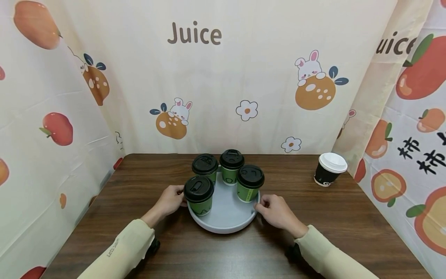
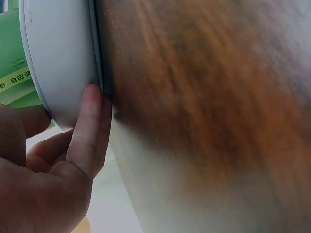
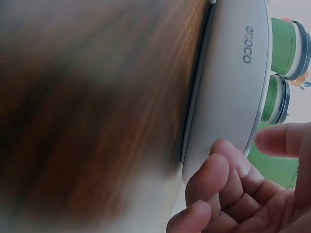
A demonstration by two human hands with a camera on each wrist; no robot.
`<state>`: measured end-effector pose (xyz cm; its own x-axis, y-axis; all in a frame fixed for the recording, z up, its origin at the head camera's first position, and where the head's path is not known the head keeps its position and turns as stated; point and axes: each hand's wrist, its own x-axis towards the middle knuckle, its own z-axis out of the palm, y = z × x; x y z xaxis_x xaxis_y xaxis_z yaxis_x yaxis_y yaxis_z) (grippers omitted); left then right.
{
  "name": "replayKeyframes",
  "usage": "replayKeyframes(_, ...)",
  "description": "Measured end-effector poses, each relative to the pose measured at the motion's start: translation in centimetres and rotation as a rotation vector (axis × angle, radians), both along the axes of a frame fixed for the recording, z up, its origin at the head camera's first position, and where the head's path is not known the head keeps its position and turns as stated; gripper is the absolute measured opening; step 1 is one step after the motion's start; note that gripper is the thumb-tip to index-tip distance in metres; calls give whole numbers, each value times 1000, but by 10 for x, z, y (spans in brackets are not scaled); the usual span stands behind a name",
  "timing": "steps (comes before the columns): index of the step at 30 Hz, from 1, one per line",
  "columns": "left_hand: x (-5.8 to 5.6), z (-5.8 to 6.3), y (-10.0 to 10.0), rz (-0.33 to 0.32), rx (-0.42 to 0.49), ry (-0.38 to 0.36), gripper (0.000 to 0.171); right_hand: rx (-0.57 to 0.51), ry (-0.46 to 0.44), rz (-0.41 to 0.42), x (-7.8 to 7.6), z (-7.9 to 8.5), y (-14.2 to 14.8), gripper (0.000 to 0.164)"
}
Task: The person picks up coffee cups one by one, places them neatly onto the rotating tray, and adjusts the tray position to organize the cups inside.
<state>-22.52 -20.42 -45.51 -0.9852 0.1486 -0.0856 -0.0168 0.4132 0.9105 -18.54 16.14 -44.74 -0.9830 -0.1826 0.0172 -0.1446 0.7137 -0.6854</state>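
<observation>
A round light-grey tray (image 1: 224, 217) sits on the wooden table, with a dark base under its white side wall (image 3: 233, 77). Several green paper cups with black lids stand upright on it: one front left (image 1: 199, 195), one back left (image 1: 205, 166), one at the back (image 1: 231, 166) and one at the right (image 1: 250, 183). My left hand (image 1: 173, 200) grips the tray's left edge, thumb at the rim and fingers along the wall. At the right edge, my right hand (image 1: 276, 211) pinches the rim between thumb and curled fingers.
A black paper cup with a white lid (image 1: 330, 169) stands apart at the table's back right. Behind the brown wooden table (image 1: 139, 174) hangs a printed fabric backdrop (image 1: 216, 77), with further fabric along both sides.
</observation>
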Motion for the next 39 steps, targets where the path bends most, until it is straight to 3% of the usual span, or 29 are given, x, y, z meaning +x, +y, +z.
replayKeyframes(7,1,1,0,3,-2,-11,28,-36,-50,-42,-2,6,7,32)
replayKeyframes(16,0,2,0,7,-11,-15,28,-29,16,-143,-9,7,20,35)
replayKeyframes(26,2,2,0,-16,11,-21,29,-1,206,-252,-17,2,39,29)
replayKeyframes(39,1,3,0,-13,5,-27,29,-49,242,-399,-25,5,61,52)
